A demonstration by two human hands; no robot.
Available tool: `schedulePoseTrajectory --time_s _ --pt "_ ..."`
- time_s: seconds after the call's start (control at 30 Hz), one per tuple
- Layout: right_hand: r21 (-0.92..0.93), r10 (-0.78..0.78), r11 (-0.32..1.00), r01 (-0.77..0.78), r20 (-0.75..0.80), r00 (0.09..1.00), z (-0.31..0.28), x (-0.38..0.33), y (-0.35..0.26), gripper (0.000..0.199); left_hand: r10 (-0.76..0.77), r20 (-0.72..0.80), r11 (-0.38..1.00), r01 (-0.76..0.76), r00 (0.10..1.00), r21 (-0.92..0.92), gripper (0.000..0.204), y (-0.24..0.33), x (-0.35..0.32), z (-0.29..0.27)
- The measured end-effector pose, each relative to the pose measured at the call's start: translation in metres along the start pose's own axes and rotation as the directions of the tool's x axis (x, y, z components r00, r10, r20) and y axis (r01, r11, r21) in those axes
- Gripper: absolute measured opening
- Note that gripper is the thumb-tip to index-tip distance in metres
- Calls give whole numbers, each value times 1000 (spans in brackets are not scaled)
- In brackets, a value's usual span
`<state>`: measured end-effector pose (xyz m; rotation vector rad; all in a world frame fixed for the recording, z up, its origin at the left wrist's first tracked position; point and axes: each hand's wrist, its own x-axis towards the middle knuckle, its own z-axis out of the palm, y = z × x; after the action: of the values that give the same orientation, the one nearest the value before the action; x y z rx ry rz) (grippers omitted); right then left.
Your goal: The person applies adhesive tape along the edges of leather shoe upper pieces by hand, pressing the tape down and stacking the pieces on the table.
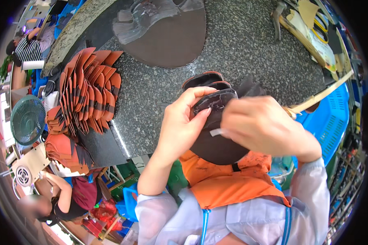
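Just above my lap, my left hand (184, 124) is closed on a dark leather piece (212, 102), its thumb on top and fingers behind the curved edge. Pale smears show on that edge. A brown-edged curved piece (202, 77) stands just behind it, touching or nearly so. My right hand (265, 126), slightly blurred, has its fingers curled in over the dark leather. By its fingertips shows a small whitish strip (216, 132); whether they grip it is unclear. Thin black material (250, 86) sticks up behind this hand. A rounded dark part (218, 147) hangs below both hands, over an orange apron (233, 183).
Stacks of reddish-brown leather pieces (92, 90) stand at left on the speckled stone table (241, 45). A large dark rounded sheet (163, 49) lies at the far side. Far right are a hammer (278, 20) and yellow-handled scissors (321, 28); a blue basket (329, 122) is nearer. Two people work at left.
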<state>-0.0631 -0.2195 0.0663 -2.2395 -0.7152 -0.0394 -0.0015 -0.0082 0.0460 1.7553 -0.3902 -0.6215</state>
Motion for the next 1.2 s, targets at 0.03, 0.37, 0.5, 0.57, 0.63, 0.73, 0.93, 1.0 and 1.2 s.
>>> schedulePoseTrajectory --time_s 0.03,0.37,0.5,0.57,0.63,0.73,0.93,1.0,1.2 --pt "-49 94 995 -93 34 995 2 4 7 13 -45 76 984 57 996 -168 48 0 2 0" --pt "-169 195 968 -184 50 980 -3 23 6 12 237 50 940 -242 970 240 47 10 -3 1" --pt "68 283 957 -282 -3 959 7 40 -5 19 267 -67 937 -243 961 250 44 -3 -20 -7" --pt "60 357 934 -353 -85 930 8 29 -15 13 388 -91 909 -365 917 202 43 -9 -15 2" --pt "102 511 859 -502 -105 853 -2 7 -16 9 408 -45 903 -396 912 163 40 -5 -8 14" --pt "248 529 833 -494 -100 843 0 -5 7 7 444 -125 891 -422 887 168 39 -9 -12 22" --pt "260 522 843 -471 -182 833 -11 -14 15 9 543 -186 838 -517 819 174 37 -19 -15 35" --pt "323 355 917 -233 -396 847 -3 -25 8 4 440 -124 893 -419 889 166 35 -7 -22 21" --pt "541 -362 757 366 -119 925 -25 32 3 18 251 -200 963 -223 947 154 40 -12 -21 -10"
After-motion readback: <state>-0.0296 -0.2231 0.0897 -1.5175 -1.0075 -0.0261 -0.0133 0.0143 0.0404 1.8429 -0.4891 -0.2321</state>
